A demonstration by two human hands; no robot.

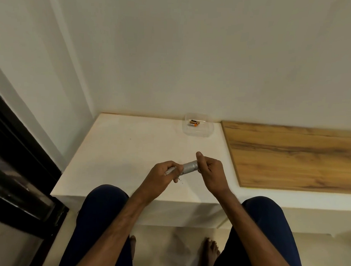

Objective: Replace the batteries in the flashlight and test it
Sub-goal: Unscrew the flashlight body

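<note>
Seated at a low white ledge [114, 150], I look down past my own knees, in dark blue trousers [102, 206], and my bare feet [211, 251] on the pale floor below.

Just above the ledge's near part, both my hands meet on the silver flashlight [189, 167], which lies roughly level, tilted slightly up toward the right. My left hand [159, 177] is curled around its narrower end, fingers wrapped and pressed together over the barrel so that only a sliver of metal shows at the knuckles. My right hand [212, 172] grips the wider end, fingers folded in around it, the thumb [199, 158] raised and lying along the top of the head. The middle of the barrel shows bare between the two fists. I cannot tell whether the flashlight is in one piece or parted under my fingers. A few dark specks [182, 180] lie on the ledge just below my left hand.

Farther back, against the wall [193, 63], a clear plastic container [207, 132] sits on the ledge, well apart from my hands. Inside it lie batteries [194, 123] with orange ends; their number is too small to make out. To the right, a wood-grain panel [299, 157] adjoins the white surface. At far left, a dark frame [16, 157] borders the scene.
</note>
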